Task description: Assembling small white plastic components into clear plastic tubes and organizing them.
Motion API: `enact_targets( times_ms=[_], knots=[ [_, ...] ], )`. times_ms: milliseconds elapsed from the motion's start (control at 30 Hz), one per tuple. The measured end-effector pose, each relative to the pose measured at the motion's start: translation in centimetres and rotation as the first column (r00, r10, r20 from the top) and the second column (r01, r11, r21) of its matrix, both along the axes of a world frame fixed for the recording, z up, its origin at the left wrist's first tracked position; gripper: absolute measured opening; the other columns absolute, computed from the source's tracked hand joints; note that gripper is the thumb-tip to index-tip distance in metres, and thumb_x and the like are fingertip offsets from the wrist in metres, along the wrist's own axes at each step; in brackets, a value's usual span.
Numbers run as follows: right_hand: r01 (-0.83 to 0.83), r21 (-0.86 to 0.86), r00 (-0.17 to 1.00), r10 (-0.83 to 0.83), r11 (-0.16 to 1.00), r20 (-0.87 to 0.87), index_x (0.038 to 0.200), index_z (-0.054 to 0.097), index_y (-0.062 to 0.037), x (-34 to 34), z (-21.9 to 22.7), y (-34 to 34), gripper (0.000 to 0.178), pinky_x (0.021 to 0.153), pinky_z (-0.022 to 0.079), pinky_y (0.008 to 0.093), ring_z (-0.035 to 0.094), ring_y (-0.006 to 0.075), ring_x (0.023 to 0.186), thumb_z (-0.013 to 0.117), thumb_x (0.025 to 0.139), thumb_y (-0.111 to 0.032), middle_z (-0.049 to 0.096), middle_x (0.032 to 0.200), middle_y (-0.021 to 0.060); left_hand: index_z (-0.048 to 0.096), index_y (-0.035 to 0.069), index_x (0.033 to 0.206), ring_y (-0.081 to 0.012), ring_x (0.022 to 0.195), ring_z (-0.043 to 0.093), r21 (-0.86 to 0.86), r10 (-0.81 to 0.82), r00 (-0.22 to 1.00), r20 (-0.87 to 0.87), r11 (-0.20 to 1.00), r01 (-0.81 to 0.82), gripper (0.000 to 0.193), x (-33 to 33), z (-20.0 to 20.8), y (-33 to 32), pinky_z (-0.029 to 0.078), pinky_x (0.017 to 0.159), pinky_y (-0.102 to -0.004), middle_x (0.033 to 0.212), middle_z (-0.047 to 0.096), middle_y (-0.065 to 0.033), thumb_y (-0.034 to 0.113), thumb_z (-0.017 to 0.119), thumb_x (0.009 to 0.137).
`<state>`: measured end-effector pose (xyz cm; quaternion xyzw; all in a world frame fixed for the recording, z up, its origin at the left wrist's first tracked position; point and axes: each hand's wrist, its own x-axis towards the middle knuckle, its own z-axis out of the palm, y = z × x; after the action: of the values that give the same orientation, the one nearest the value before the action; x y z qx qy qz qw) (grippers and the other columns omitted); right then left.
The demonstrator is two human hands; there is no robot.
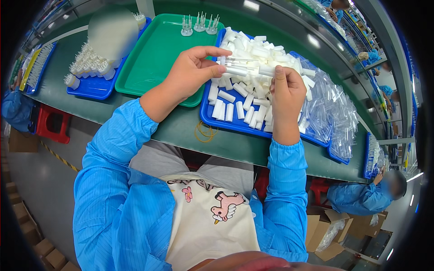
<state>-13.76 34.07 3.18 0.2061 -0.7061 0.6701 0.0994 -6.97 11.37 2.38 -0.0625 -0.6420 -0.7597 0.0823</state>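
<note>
My left hand (pixel 190 74) is closed, thumb and forefinger pinching the round base of a pronged piece (pixel 223 60). Its thin metal prongs point to the right, and a white cylinder (pixel 237 71) lies along the lower ones. Facing it, my right hand (pixel 288 90) is closed on another white cylinder (pixel 266 70), held level with its end toward the prongs. Whether that cylinder touches a prong I cannot tell. Both hands are above a blue tray (pixel 211 118) heaped with loose white cylinders (pixel 229 112).
A green tray (pixel 147 58) holds three upright pronged pieces (pixel 200 22). Left of it, a blue tray (pixel 97 92) carries many white pronged pieces. Clear plastic tubes (pixel 323 104) lie piled at right. Yellow rubber bands (pixel 205 132) rest near the table edge. A co-worker (pixel 361 198) sits at right.
</note>
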Motion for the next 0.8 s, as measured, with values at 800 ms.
enact_targets(
  times_ms=[800],
  knots=[
    [-0.190, 0.112, 0.982, 0.186, 0.975, 0.043, 0.087, 0.068, 0.0005, 1.8, -1.1, -2.2, 0.016, 0.060, 0.037, 0.0232, 0.047, 0.0068, 0.070, 0.070, 0.088, -0.016, 0.056, 0.079, 0.0012, 0.064, 0.000, 0.113, -0.0133, 0.088, 0.065, -0.242, -0.044, 0.995, -0.086, 0.970, 0.022, 0.035, 0.6, -0.7, 1.3, 0.054, 0.077, -0.0247, 0.112, 0.061, -0.0078, -0.008, 0.069, 0.080]
  ],
)
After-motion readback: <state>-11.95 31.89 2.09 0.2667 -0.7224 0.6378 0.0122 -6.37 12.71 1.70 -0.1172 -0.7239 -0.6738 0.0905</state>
